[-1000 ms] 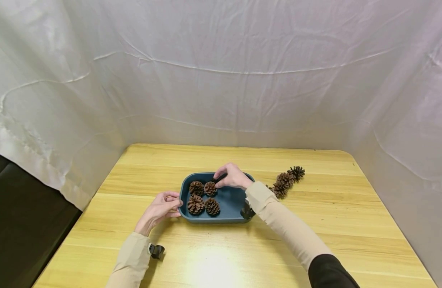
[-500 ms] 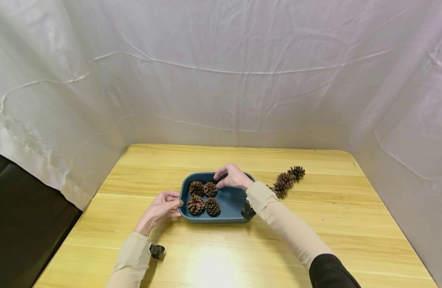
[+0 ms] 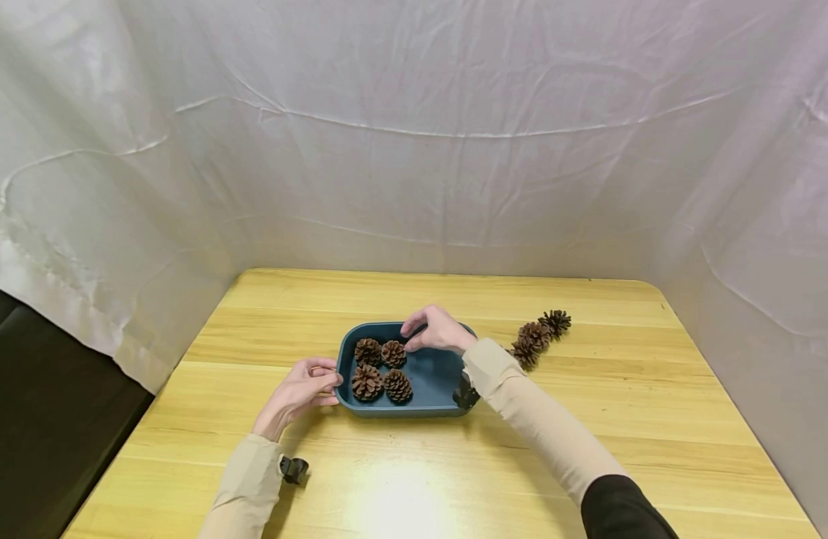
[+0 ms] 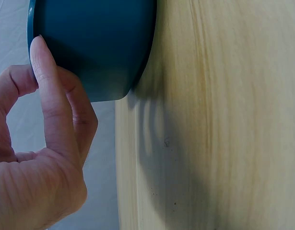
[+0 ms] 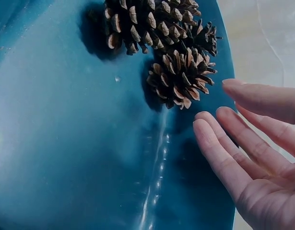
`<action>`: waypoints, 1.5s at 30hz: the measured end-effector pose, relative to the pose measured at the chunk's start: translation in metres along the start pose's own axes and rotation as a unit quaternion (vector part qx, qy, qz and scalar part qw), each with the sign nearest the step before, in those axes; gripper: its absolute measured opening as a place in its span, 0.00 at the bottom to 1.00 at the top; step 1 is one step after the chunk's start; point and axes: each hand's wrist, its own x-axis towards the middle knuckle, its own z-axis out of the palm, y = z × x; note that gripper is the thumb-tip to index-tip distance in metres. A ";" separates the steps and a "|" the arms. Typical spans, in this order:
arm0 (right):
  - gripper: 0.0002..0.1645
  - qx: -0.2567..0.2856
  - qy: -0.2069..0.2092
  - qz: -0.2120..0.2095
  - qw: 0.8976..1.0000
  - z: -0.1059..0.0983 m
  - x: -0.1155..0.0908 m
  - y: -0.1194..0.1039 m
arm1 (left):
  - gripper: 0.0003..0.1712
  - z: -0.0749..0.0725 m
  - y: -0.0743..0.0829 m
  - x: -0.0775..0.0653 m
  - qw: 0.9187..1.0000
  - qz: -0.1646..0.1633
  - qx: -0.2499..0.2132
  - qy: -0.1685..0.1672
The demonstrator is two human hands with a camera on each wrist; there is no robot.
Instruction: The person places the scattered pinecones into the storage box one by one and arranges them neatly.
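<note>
A dark blue rectangular tray (image 3: 434,409) with rounded corners stands on the table, with several brown pine cones grouped in its left half. My left hand (image 3: 298,391) pinches the tray's left end; in the left wrist view the thumb (image 4: 50,96) lies inside the wall and fingers bend behind it. Over the far side of the tray is my right hand (image 3: 437,331), its fingers loosely extended and holding nothing. Its fingertips are close beside the far inner pine cone (image 3: 393,354), and the right wrist view shows a gap between them and that cone (image 5: 181,79).
Right of the tray, more pine cones (image 3: 534,337) lie in a slanting row on the wooden table (image 3: 629,419), partly hidden by the right sleeve (image 3: 528,408). A pale cloth (image 3: 448,150) hangs behind and at the sides. Something dark (image 3: 43,419) is at the left.
Almost nothing moves. The right forearm shifts very slightly, covering a bit more of the nearest loose pine cone. Both hands keep their places at the tray.
</note>
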 end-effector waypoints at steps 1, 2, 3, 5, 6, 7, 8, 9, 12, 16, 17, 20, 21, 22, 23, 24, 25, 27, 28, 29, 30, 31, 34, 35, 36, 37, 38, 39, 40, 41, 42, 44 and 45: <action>0.16 0.002 -0.001 -0.002 1.000 -0.001 0.000 0.000 | 0.24 0.000 0.000 0.000 1.000 0.000 0.000 0.000; 0.16 0.002 -0.001 -0.003 1.000 -0.001 0.000 0.001 | 0.24 0.000 0.000 0.000 1.000 0.000 0.000 0.001; 0.16 0.004 -0.001 -0.007 1.000 -0.002 0.000 0.001 | 0.24 0.000 0.001 0.000 1.000 0.000 -0.001 0.000; 0.16 0.010 -0.001 -0.014 1.000 -0.003 0.000 0.002 | 0.24 0.000 0.000 -0.001 1.000 0.001 -0.003 -0.002; 0.16 0.016 -0.003 -0.018 1.000 -0.004 -0.001 0.003 | 0.24 0.000 0.000 -0.001 1.000 0.001 -0.002 -0.003; 0.17 0.019 -0.004 -0.023 1.000 -0.004 -0.001 0.003 | 0.24 0.000 0.000 -0.001 1.000 0.003 -0.003 -0.006; 0.17 0.024 -0.006 -0.027 0.999 -0.005 -0.002 0.003 | 0.24 0.000 0.000 -0.001 1.000 0.004 -0.003 -0.007; 0.17 0.028 -0.008 -0.031 0.999 -0.006 -0.004 0.003 | 0.24 0.000 0.000 -0.001 1.000 0.005 -0.004 -0.008; 0.18 0.039 -0.016 -0.035 0.998 -0.009 -0.007 0.002 | 0.25 0.000 -0.001 -0.002 1.000 0.007 -0.002 -0.011; 0.20 0.066 -0.027 -0.032 0.997 -0.015 -0.013 0.003 | 0.24 0.000 -0.001 -0.002 1.000 0.010 -0.004 -0.011; 0.21 0.071 -0.028 -0.032 0.997 -0.016 -0.014 0.004 | 0.24 0.000 -0.001 -0.002 1.000 0.011 -0.004 -0.011; 0.22 0.086 -0.024 -0.028 0.996 -0.022 -0.019 0.006 | 0.24 0.000 -0.001 -0.002 1.000 0.015 -0.004 -0.013; 0.22 0.092 -0.020 -0.025 0.995 -0.024 -0.021 0.008 | 0.24 0.001 -0.002 -0.002 1.000 0.014 -0.005 -0.013; 0.23 0.095 -0.017 -0.023 0.995 -0.026 -0.023 0.008 | 0.25 0.001 -0.002 -0.002 1.000 0.014 -0.003 -0.014; 0.23 0.100 -0.014 -0.021 0.995 -0.029 -0.026 0.009 | 0.24 0.001 -0.002 -0.002 1.000 0.012 -0.004 -0.012; 0.24 0.106 -0.011 -0.021 0.994 -0.031 -0.029 0.011 | 0.25 0.001 -0.002 -0.002 1.000 0.011 -0.005 -0.012; 0.24 0.113 -0.008 -0.021 0.993 -0.034 -0.032 0.012 | 0.24 0.001 -0.002 -0.002 1.000 0.010 -0.006 -0.011; 0.24 0.133 -0.001 -0.022 0.991 -0.040 -0.038 0.015 | 0.24 0.001 -0.002 -0.001 1.000 0.010 -0.006 -0.010; 0.24 0.140 0.004 -0.025 0.990 -0.042 -0.041 0.017 | 0.24 0.001 -0.002 -0.001 1.000 0.013 -0.006 -0.013; 0.24 0.148 0.009 -0.028 0.989 -0.045 -0.044 0.019 | 0.24 0.001 -0.002 -0.001 1.000 0.012 -0.007 -0.011; 0.24 0.155 0.016 -0.029 0.987 -0.048 -0.047 0.022 | 0.25 0.002 -0.002 -0.001 1.000 0.013 -0.008 -0.012; 0.24 0.161 0.022 -0.031 0.986 -0.051 -0.049 0.024 | 0.25 0.002 -0.001 -0.001 1.000 0.012 -0.009 -0.011; 0.24 0.158 0.047 -0.031 0.986 -0.057 -0.059 0.032 | 0.25 0.002 -0.001 -0.001 1.000 0.014 -0.008 -0.013; 0.24 0.155 0.057 -0.030 0.986 -0.059 -0.062 0.035 | 0.25 0.003 -0.001 -0.001 1.000 0.012 -0.008 -0.012; 0.24 0.151 0.069 -0.029 0.986 -0.061 -0.066 0.038 | 0.25 0.003 -0.001 -0.001 1.000 0.013 -0.006 -0.014; 0.24 0.145 0.079 -0.031 0.986 -0.062 -0.070 0.041 | 0.25 0.003 -0.001 -0.001 1.000 0.013 -0.005 -0.014; 0.24 0.141 0.092 -0.032 0.985 -0.063 -0.073 0.045 | 0.25 0.003 -0.001 -0.001 1.000 0.013 -0.005 -0.014; 0.23 0.137 0.105 -0.036 0.984 -0.063 -0.077 0.049 | 0.25 0.003 -0.001 -0.001 1.000 0.011 -0.005 -0.012; 0.23 0.135 0.119 -0.035 0.983 -0.064 -0.080 0.052 | 0.24 0.003 -0.001 -0.001 1.000 0.010 -0.005 -0.010; 0.22 0.132 0.133 -0.036 0.982 -0.064 -0.084 0.056 | 0.24 0.003 -0.001 -0.001 1.000 0.008 -0.005 -0.007; 0.22 0.132 0.146 -0.037 0.980 -0.065 -0.087 0.059 | 0.24 0.003 -0.001 -0.001 1.000 0.007 -0.006 -0.004; 0.22 0.129 0.174 -0.039 0.975 -0.065 -0.095 0.066 | 0.24 0.003 -0.002 -0.001 1.000 0.006 -0.006 0.000; 0.23 0.128 0.186 -0.040 0.973 -0.065 -0.098 0.070 | 0.24 0.003 -0.002 -0.001 1.000 0.005 -0.006 0.002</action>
